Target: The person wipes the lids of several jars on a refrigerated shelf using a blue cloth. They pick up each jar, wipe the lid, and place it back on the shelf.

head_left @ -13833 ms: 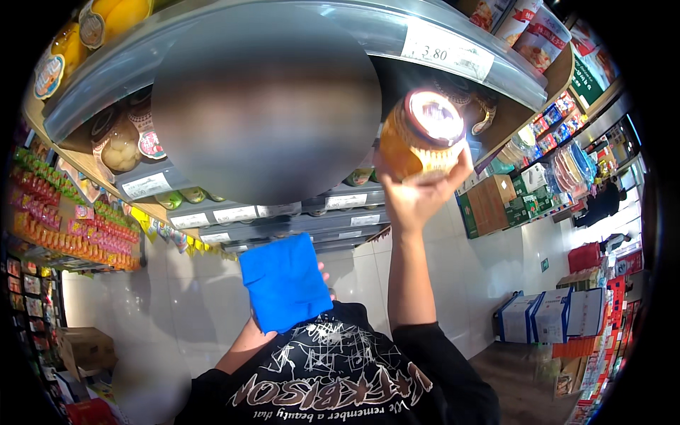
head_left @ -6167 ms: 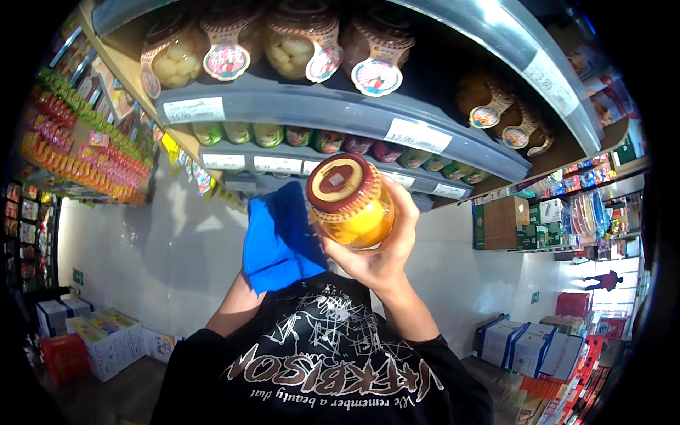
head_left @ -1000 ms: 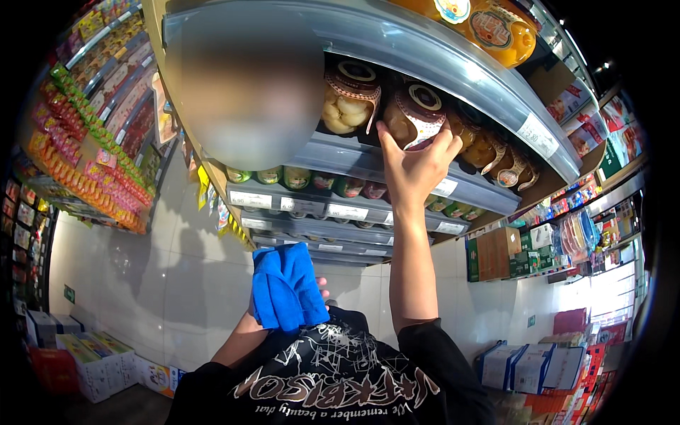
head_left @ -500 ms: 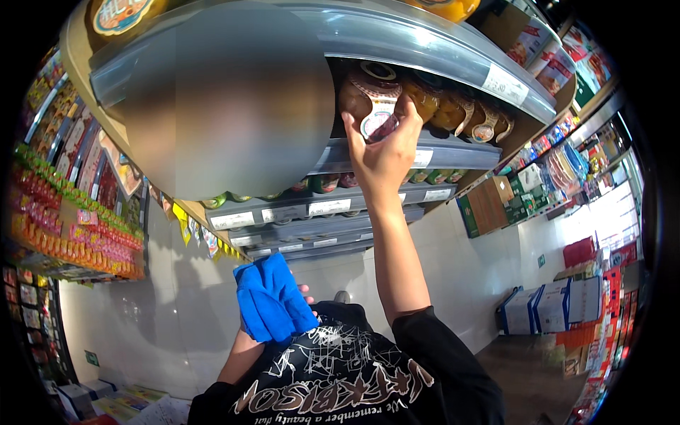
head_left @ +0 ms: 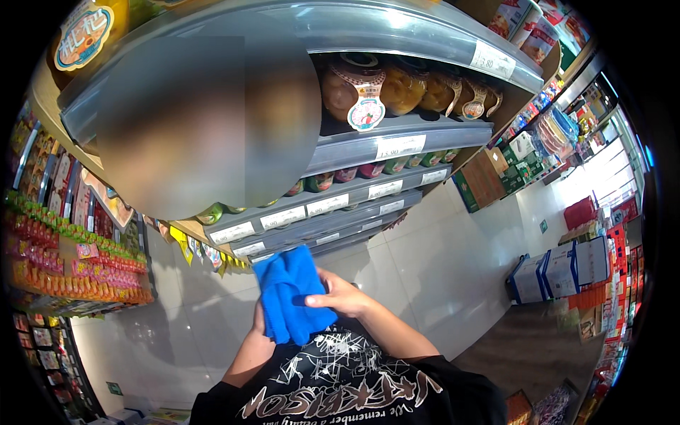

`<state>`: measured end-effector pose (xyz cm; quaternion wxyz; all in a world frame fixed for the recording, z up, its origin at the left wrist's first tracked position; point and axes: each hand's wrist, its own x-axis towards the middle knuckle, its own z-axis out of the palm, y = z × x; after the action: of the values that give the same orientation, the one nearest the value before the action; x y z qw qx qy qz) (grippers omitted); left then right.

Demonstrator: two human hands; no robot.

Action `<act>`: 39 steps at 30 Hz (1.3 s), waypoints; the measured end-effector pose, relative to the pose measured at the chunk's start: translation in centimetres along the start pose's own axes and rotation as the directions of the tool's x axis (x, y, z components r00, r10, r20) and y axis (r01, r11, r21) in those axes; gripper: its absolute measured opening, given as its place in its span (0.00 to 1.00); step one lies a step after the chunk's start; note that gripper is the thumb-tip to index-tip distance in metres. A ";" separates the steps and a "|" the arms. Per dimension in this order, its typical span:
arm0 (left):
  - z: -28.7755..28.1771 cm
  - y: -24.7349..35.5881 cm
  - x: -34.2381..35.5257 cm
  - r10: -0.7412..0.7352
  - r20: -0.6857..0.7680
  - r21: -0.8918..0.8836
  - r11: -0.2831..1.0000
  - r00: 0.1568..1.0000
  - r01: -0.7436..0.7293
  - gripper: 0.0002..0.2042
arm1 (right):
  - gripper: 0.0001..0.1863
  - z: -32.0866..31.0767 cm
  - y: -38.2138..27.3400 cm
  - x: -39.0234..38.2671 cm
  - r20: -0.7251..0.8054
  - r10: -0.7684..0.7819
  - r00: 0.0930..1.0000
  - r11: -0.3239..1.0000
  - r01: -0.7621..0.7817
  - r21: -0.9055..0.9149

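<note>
A folded blue cloth [head_left: 287, 294] is held in front of my chest. My left hand [head_left: 260, 324] supports it from the left and below; most of its fingers are hidden behind the fabric. On the other side, my right hand [head_left: 343, 296] grips the cloth's right edge, thumb lying on top and fingers behind. Above and ahead, a jar of pale fruit [head_left: 338, 93] with a paper label hanging over its front stands on a shelf, apart from both hands. Jars of orange-yellow fruit [head_left: 404, 91] stand to its right.
The grey shelf rack [head_left: 453, 138] fills the space ahead, with smaller jars [head_left: 320, 182] on a lower tier. Snack packets [head_left: 78, 255] hang at the left. Cardboard boxes [head_left: 482, 177] and blue-white cartons [head_left: 559, 273] stand at the right. A blurred patch hides the shelf's left part.
My right hand has let go of the jar of pale fruit and come down to the blue cloth, which it now grips. The jar stays on the shelf. The view has shifted slightly.
</note>
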<state>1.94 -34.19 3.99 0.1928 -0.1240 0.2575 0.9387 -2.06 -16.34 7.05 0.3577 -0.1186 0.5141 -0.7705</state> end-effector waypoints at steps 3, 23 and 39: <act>-0.2 -1.0 0.7 0.054 -0.059 0.285 0.958 0.997 -0.035 0.23 | 0.36 -0.7 0.6 -1.7 -0.040 0.066 0.997 0.995 -0.062 0.082; 3.3 -5.6 2.4 -0.018 0.345 -0.205 0.974 0.939 0.094 0.35 | 0.27 -8.6 -31.6 3.9 0.345 -0.803 0.486 -0.505 -0.246 -0.827; 2.6 -6.1 1.6 0.037 0.111 -0.234 0.972 0.993 -0.010 0.32 | 0.23 -10.9 -32.2 3.6 0.370 -0.779 0.507 -0.454 -0.047 -0.890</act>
<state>2.79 -27.46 3.01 0.1801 -0.0886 0.1355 0.9702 -24.46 -4.11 29.80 -0.3900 -0.3183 0.8529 -0.1385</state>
